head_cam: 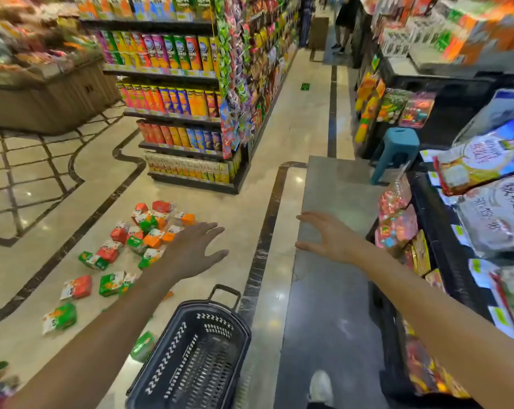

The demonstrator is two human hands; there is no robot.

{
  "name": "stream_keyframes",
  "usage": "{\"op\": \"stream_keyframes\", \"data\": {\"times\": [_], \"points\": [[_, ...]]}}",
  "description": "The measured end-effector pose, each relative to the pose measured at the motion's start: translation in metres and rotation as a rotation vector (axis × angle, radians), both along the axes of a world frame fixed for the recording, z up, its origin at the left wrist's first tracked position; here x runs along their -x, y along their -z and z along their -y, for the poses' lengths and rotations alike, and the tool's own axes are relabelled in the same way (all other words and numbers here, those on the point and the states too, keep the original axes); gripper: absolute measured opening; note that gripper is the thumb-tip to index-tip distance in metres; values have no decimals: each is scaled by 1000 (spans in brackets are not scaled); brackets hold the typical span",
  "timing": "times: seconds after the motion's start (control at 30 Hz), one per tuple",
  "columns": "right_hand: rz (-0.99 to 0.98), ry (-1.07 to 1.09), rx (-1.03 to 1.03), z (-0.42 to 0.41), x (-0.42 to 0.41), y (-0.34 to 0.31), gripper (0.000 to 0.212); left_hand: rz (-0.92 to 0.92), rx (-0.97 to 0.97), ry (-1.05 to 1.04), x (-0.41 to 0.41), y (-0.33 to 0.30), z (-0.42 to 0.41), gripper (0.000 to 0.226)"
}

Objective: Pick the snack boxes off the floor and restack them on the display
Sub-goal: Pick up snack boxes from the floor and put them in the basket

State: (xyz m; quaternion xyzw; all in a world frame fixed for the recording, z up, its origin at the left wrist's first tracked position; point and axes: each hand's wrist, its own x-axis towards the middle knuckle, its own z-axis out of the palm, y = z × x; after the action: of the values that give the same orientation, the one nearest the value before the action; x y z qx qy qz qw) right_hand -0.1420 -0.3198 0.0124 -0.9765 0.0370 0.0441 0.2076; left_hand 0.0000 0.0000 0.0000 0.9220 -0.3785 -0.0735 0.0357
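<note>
Snack boxes (137, 240) in red, green and orange lie scattered on the shiny floor (249, 202) at nine o'clock of the dark shopping basket (190, 358). Both hands hover empty, fingers spread: left hand (195, 250) above the pile's edge, right hand (329, 239) at three o'clock, near the display shelves (444, 231).

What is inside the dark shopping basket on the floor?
The basket looks empty: only its perforated walls and slatted bottom show, no snack boxes. Its nearest corner runs out of the picture, so that part cannot be checked.
</note>
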Motion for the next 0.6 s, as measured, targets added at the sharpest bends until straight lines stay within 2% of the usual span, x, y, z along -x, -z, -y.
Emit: {"op": "stream_keyframes", "data": {"times": [0.3, 0.47, 0.6], "points": [[-40, -36, 3, 149, -57, 7, 75, -43, 24, -107, -47, 12, 142, 68], [-55, -106, 2, 192, -113, 13, 79, -29, 27, -187, -78, 11, 164, 67], [-59, -163, -9, 194, -175, 22, 90, -50, 3, -291, -111, 20, 156, 78]]}}
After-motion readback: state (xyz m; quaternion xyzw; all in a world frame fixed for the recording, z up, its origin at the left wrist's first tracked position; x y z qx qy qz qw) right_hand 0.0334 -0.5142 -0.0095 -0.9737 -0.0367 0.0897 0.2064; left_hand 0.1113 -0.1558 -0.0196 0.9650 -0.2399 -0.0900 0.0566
